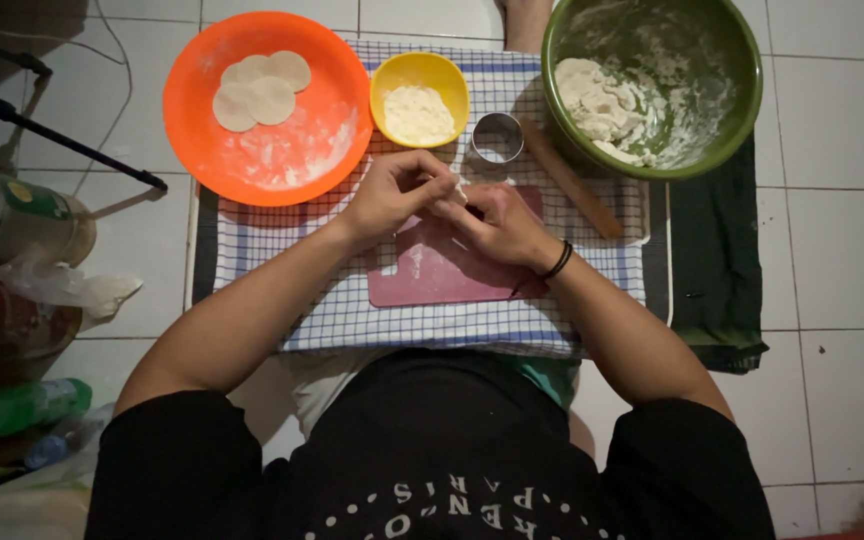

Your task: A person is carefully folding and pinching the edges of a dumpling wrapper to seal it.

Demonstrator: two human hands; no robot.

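Observation:
My left hand [395, 192] and my right hand [497, 222] meet over a dark pink cutting board [432, 275]. Between their fingertips they pinch a small piece of white dough [460, 187]. A black band circles my right wrist. Just beyond the hands stands a round metal cutter ring [497, 138]. A wooden rolling pin [574, 185] lies slanted to the right of my right hand.
An orange plate [297, 150] at the back left holds three flat dough rounds [260, 92]. A yellow bowl [419, 100] holds flour. A green bowl [697, 90] holds dough lumps. All sit on a checked cloth [352, 320] on a white tiled floor. Bottles and bags crowd the left edge.

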